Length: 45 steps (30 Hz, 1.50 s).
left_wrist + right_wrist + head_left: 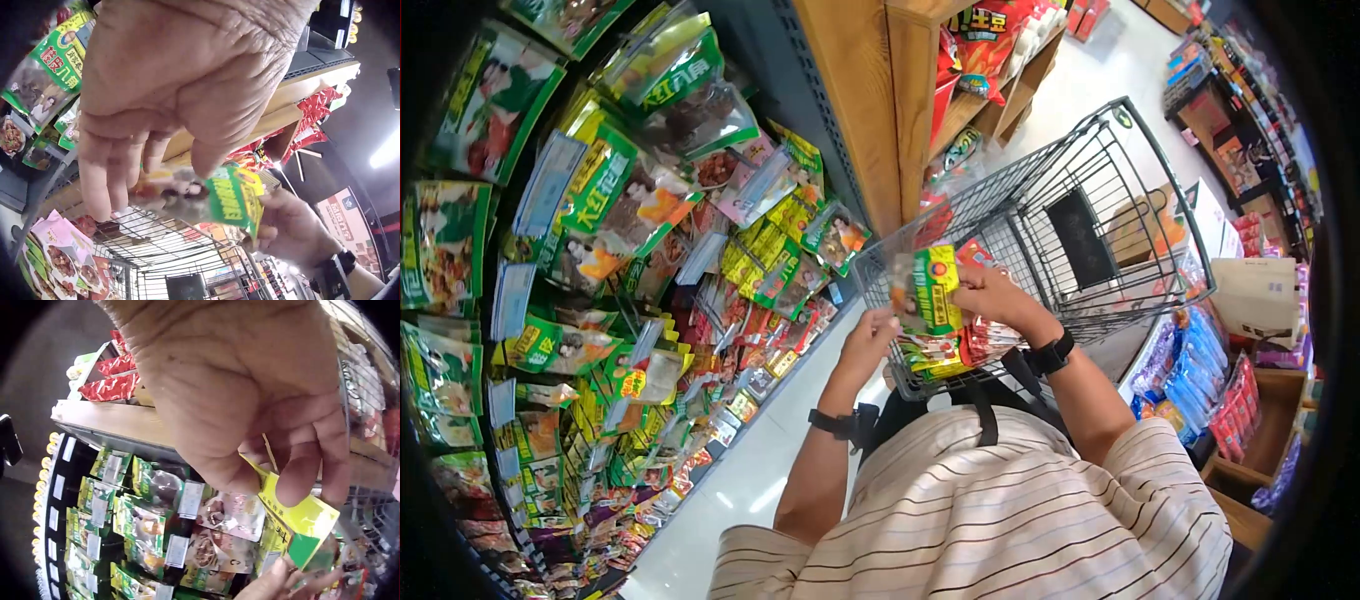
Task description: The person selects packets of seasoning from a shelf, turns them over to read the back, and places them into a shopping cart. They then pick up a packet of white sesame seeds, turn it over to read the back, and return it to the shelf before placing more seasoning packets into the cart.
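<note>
A yellow and green spice packet with a clear window hangs over the shopping cart. My right hand pinches its yellow header, thumb and fingers on either side, as the right wrist view of the header shows. My left hand is at the packet's other end, its fingers loosely bent and the fingertips right at the edge. In the left wrist view, the left hand's palm fills the top and the thumb overlaps the packet. More packets lie in the cart under the hands.
The metal cart stands ahead, its rim close to my waist. On the left, a tall rack of hanging packets with price tags runs alongside. A wooden shelf post rises beyond it. Bagged goods fill the display at right.
</note>
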### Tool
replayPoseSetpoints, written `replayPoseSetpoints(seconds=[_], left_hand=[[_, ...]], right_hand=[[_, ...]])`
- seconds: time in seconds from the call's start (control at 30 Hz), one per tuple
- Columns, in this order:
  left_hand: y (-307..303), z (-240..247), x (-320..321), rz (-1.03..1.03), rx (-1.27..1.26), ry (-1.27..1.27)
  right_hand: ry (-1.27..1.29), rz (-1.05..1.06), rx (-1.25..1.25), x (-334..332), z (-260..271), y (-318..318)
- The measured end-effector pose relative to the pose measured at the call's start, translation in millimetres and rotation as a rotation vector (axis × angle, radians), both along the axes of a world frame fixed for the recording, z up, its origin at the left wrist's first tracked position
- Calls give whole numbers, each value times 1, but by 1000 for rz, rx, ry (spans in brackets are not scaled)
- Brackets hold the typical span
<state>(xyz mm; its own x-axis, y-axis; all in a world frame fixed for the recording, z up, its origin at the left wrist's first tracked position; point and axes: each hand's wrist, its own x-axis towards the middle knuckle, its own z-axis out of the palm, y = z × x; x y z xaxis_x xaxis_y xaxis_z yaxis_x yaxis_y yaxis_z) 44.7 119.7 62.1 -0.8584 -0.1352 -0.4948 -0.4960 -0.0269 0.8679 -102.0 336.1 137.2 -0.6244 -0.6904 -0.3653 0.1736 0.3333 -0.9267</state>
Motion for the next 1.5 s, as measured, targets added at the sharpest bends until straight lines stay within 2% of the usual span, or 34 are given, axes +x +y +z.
replayPoseSetpoints(seconds=[0.17,0.27,0.4,0.53,0.6,0.7,0.8,0.9,1.0,1.1,1.2,1.4,1.5], left_hand=[[-8,17,2,84,99,78],[-19,28,4,156,395,56],[-30,37,2,180,497,115],[-43,24,-5,119,513,100],[-52,23,-14,117,535,81],[-60,26,-26,117,245,132],[-61,33,-30,126,74,257],[-59,42,-31,183,447,230],[-55,44,-33,187,480,304],[-51,46,-38,266,327,436],[-61,42,-49,304,212,432],[-76,40,-76,398,158,380],[-79,37,-89,391,96,441]], right_hand=[[-13,137,-49,9,58,-32],[-48,161,-68,13,71,-49],[2,141,-125,21,87,-67],[67,-6,-199,17,81,-88],[190,-22,-159,8,79,-95],[332,-53,-162,-2,82,-106],[357,-26,-102,-10,94,-111],[363,-34,-140,-16,92,-118],[324,-73,-251,-16,96,-127],[446,-104,-262,-25,89,-133],[550,-114,-228,-35,83,-142],[270,-43,-27,-30,102,-154],[316,-25,-50,-42,84,-164]])
